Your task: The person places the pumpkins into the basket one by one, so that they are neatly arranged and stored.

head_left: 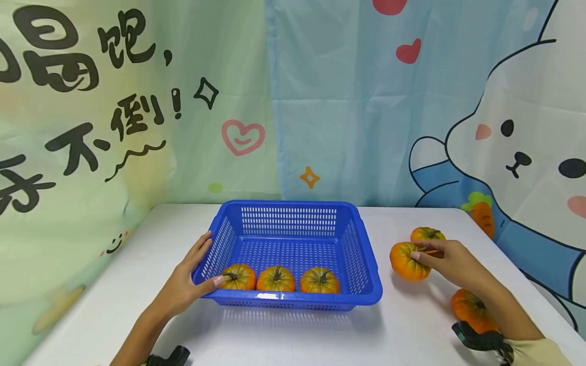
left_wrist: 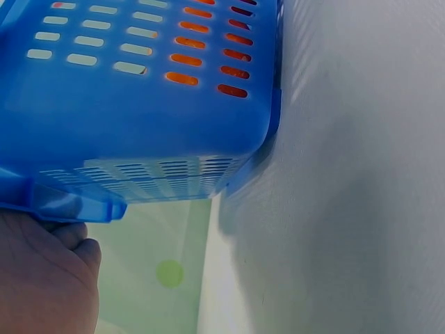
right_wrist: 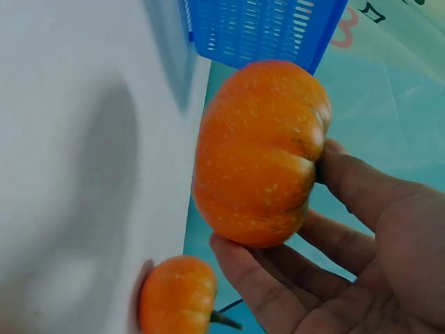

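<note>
Inside the blue plastic basket (head_left: pixel 293 301), three small orange pumpkins sit in a row along the front: a left one (head_left: pixel 241 277), a middle one (head_left: pixel 276 279) and a right one (head_left: pixel 320 280). My left hand (head_left: pixel 185 282) grips the basket's left front corner, thumb over the rim and fingers along the side; the left wrist view shows its fingers (left_wrist: pixel 76 243) below the rim. To the basket's right, my right hand (head_left: pixel 450 259) holds a pumpkin (head_left: pixel 409 263) between thumb and fingers. This pumpkin (right_wrist: pixel 261 156) appears raised, its shadow on the table beside it.
Another pumpkin (head_left: pixel 427 233) lies just behind the held one. A further pumpkin (head_left: pixel 471 309) rests under my right forearm, partly covered by it. The white table (head_left: pixel 293 340) ends at a printed cloth backdrop (head_left: pixel 339 101) behind and at the sides.
</note>
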A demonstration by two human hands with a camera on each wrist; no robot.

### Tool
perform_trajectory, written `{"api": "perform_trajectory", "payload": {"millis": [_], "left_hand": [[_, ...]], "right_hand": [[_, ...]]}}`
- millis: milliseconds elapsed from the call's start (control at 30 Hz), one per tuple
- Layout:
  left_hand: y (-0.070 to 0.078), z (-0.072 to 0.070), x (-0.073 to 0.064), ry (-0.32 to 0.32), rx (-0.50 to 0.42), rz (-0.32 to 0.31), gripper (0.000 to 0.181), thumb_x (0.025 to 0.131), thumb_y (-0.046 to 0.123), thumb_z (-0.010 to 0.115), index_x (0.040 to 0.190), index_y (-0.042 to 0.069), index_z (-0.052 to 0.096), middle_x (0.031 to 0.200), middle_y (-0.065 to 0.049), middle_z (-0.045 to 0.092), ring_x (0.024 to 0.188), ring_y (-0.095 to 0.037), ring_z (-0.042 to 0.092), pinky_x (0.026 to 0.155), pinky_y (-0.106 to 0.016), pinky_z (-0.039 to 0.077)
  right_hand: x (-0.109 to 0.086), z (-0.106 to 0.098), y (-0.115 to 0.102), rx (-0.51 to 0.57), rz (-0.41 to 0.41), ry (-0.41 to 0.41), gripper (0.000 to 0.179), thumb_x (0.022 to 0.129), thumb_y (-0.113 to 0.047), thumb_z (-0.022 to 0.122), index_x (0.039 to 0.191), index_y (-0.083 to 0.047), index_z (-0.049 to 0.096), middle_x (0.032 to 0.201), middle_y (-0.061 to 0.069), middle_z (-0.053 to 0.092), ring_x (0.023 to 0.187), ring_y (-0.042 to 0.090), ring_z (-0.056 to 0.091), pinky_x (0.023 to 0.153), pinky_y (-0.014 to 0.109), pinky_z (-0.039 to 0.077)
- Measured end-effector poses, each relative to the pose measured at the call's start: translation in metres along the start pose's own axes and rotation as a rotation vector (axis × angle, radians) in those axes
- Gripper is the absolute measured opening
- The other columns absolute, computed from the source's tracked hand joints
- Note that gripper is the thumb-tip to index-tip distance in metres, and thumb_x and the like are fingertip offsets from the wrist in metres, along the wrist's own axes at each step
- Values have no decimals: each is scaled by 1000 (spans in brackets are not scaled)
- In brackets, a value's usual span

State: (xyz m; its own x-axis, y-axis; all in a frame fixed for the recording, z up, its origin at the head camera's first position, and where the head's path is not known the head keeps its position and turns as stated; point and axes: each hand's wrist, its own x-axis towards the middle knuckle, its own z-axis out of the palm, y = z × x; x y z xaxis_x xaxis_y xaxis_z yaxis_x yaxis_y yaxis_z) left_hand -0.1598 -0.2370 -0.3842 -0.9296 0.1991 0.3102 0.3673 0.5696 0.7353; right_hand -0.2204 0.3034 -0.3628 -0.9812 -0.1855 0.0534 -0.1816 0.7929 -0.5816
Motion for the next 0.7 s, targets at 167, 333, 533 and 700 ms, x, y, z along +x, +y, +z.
{"api": "perform_trajectory", "payload": {"millis": [167, 333, 533, 700], "left_hand": [[0, -1, 0, 2, -1, 9, 87, 83, 30, 72, 152, 1, 27, 161, -8, 15, 144, -42, 13, 105, -69, 20], [0, 0, 0, 6, -7, 18, 87, 83, 29, 72, 152, 0, 28, 161, -9, 16, 144, -42, 13, 105, -69, 19], [1, -1, -1, 0, -5, 23, 86, 83, 28, 72, 152, 0, 28, 161, -10, 16, 143, -44, 14, 104, -69, 21], [0, -1, 0, 6, 1, 20, 86, 83, 28, 72, 152, 0, 29, 161, -10, 16, 143, -44, 14, 104, -69, 21]], "right_hand": [[6, -3, -10, 44, 8, 54, 66, 94, -43, 61, 133, 10, 52, 118, 28, 60, 99, 37, 61, 79, 43, 56], [10, -7, -24, 79, 9, 80, 69, 94, -45, 61, 135, 10, 50, 117, 28, 61, 99, 36, 61, 76, 38, 57], [18, -7, -43, 80, -14, 109, 64, 94, -40, 63, 133, 10, 51, 115, 28, 62, 100, 40, 62, 76, 38, 57], [28, -11, -61, 64, -49, 116, 63, 95, -39, 62, 134, 8, 52, 120, 29, 59, 106, 45, 60, 79, 44, 56]]}}
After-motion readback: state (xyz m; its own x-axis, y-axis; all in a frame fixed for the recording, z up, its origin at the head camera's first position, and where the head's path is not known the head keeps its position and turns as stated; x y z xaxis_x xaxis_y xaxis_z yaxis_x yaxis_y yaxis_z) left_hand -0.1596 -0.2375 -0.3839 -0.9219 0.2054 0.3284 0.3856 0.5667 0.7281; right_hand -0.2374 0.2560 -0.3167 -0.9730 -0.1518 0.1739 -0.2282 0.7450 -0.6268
